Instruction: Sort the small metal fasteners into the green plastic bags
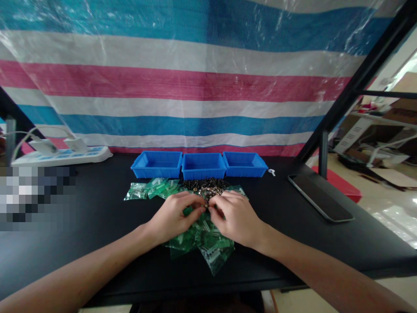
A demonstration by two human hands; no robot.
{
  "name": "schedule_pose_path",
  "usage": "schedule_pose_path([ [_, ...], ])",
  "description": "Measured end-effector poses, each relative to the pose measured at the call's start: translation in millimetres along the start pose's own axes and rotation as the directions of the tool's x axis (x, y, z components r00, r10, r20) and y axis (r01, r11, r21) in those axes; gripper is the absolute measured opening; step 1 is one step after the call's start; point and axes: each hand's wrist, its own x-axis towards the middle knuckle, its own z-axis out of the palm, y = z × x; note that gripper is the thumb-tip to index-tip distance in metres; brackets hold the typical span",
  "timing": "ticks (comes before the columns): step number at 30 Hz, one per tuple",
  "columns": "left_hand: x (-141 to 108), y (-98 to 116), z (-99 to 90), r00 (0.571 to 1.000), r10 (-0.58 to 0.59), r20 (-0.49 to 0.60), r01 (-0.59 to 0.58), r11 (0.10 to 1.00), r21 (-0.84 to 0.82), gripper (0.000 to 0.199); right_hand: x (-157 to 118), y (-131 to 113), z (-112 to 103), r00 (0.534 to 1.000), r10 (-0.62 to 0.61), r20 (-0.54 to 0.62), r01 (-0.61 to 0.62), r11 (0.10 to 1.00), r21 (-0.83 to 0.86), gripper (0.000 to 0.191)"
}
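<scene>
My left hand [179, 213] and my right hand [235, 214] meet at the middle of the table, fingertips pinched and nearly touching. Whatever sits between the fingertips is too small to name. Just beyond them lies a pile of small metal screws [211, 188], dark at the back and shinier near my fingers. Under and in front of my hands spread several green clear plastic bags [208, 245]. More green bags [156, 188] lie to the left of the screws.
Three blue plastic bins [203, 167] stand in a row behind the screws. A phone [319, 198] lies at the right, with a small white item [271, 172] near the right bin. At the back left is a white power strip [65, 155] with plugs. A striped sheet [182, 87] hangs behind.
</scene>
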Motion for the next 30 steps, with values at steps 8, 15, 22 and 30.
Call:
schedule_pose_path([
  [8,-0.6,-1.9,1.0,1.0,0.009,0.027,-0.008,1.0,-0.024,0.01,-0.3,0.7,0.1,0.999,-0.024,0.045,0.023,1.0,0.019,0.009],
  [15,-1.1,1.0,-2.4,0.998,0.042,0.054,-0.041,0.999,-0.023,0.01,-0.2,0.2,-0.7,0.997,-0.04,0.065,0.037,0.998,0.048,0.01],
  [22,0.5,1.5,-2.6,0.998,0.048,0.042,-0.047,0.999,-0.025,0.009,0.0,0.1,-0.8,0.997,-0.044,0.067,0.04,0.997,0.062,0.008],
  [30,1.2,-0.3,-1.1,1.0,0.026,0.006,-0.026,0.999,-0.021,0.011,-0.2,1.6,0.4,0.998,-0.041,0.046,0.038,0.998,0.044,0.008],
])
